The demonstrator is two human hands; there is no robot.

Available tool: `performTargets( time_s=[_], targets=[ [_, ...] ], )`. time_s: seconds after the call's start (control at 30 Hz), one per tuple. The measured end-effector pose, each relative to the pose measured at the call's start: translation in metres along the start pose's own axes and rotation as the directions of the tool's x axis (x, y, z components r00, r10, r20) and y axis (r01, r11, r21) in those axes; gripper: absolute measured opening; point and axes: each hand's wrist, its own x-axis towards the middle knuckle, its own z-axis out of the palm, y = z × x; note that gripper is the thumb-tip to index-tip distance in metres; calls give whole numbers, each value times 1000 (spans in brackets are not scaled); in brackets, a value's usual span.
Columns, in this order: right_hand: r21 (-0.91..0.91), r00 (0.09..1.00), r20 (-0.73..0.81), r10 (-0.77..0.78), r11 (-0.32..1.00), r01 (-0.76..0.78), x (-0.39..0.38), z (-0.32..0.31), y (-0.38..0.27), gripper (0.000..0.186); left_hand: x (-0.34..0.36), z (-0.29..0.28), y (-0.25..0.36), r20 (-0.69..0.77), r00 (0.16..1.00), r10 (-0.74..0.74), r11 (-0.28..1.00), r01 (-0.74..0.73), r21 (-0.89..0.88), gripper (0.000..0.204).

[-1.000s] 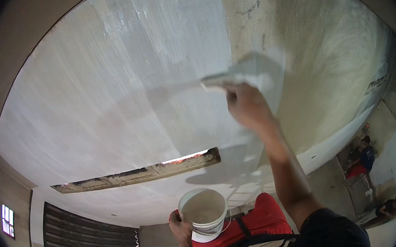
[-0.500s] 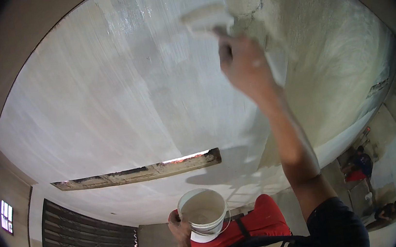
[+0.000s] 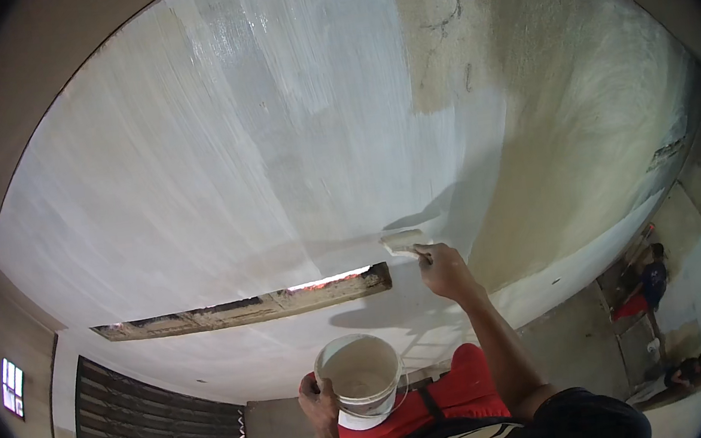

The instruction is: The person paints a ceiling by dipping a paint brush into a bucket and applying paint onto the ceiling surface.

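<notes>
My right hand is closed round the handle of a wide flat paintbrush, whose pale bristles are at the wall, just above the right end of a narrow slot. Whether the bristles touch the surface is hard to tell. Down in front of my body, my left hand grips the left side of a white bucket by its rim. The bucket's inside is coated whitish; how much liquid it holds is unclear. Across the tall wall run whitish, partly wet strokes, beside a bare tan-grey patch on the right.
A long rough slot cuts through the wall low on the left. A dark slatted gate stands at lower left, with a small window beyond it. Two other people are at the right: one in red shorts, another lower down.
My right hand has swept the brush from high on the wall down to near the slot, leaving a fresh whitish strip. The left hand and bucket have stayed put.
</notes>
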Motion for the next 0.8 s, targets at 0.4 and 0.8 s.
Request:
performTargets(
  time_s=[0.4,0.8],
  targets=[
    [-76,899,-376,-224,974,211,107,-123,-160,30,-2,1,-14,-24,998,61,996,-63,-58,41],
    [-100,993,6,-116,988,116,-65,75,111,35,-1,-1,6,29,999,39,988,-42,148,36]
  ],
)
